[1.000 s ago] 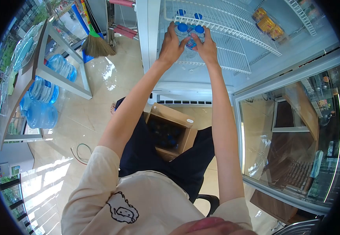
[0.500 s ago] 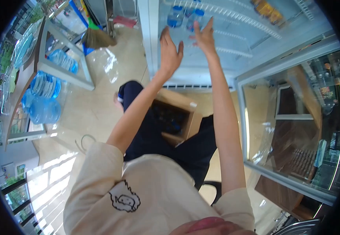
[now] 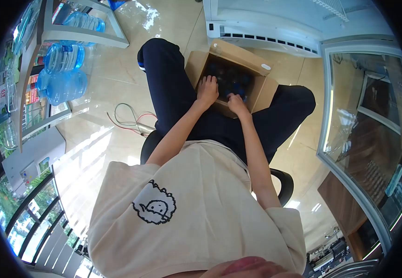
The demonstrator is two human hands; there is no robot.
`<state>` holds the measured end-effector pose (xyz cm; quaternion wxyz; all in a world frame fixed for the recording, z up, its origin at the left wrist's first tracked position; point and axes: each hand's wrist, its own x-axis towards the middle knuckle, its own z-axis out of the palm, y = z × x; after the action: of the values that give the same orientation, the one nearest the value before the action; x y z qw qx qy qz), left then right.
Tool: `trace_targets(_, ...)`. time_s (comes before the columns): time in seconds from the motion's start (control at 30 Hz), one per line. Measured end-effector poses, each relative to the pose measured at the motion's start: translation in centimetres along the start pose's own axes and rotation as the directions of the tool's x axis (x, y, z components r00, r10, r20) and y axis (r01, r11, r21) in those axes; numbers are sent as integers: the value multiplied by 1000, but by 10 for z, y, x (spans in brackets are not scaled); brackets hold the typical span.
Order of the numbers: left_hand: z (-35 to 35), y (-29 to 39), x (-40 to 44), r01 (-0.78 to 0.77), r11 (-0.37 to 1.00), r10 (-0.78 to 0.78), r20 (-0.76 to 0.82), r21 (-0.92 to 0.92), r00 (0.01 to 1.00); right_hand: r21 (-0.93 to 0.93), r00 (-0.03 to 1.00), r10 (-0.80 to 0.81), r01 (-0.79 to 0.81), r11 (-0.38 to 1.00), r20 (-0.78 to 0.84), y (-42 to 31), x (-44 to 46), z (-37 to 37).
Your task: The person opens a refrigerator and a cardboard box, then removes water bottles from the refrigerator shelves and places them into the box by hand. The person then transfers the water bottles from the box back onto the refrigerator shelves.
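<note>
An open cardboard box (image 3: 264, 94) stands on the floor between my knees, its flaps folded outward. Dark, shadowed contents with bits of blue, perhaps bottle caps, fill its inside. At the box's near left, my left hand (image 3: 208, 91) reaches over the edge with fingers stretched and slightly apart, resting on or just above the contents. My right hand (image 3: 236, 104) is at the near edge, its fingers curled down into the box beside a blue spot. What those fingers hold, if anything, is hidden.
Beyond the box is an open fridge (image 3: 266, 42), with its glass door (image 3: 324, 116) swung out to the right. Large blue water jugs (image 3: 66, 85) stand under a table at the left. A thin hose (image 3: 124, 121) lies on the floor near my chair (image 3: 282, 185).
Both hands have come down from the fridge shelf, where small blue-capped bottles stood, into the cardboard box. My view has tilted down, and the fridge shelves are mostly out of sight.
</note>
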<state>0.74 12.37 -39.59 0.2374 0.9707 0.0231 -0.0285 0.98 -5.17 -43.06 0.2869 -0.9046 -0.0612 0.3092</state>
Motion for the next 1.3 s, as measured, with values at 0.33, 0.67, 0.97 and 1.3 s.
trace_targets(0.33,10,-1,17,189,972,-228,353,142,907,-123,872,451,-435,892,191,13,63,25)
trace_targets(0.67,100,-74,55,70,983,-181,826,170,534,30,918,396,-397,917,22,106,102,61)
trace_targets(0.97,154,-81,53,94,990,23,776,-106,631,10,885,465,-465,885,-27,68,96,34)
trace_targets(1.3,159,-62,60,-188,982,115,797,-2,593,82,908,401,-394,916,-121,92,100,58)
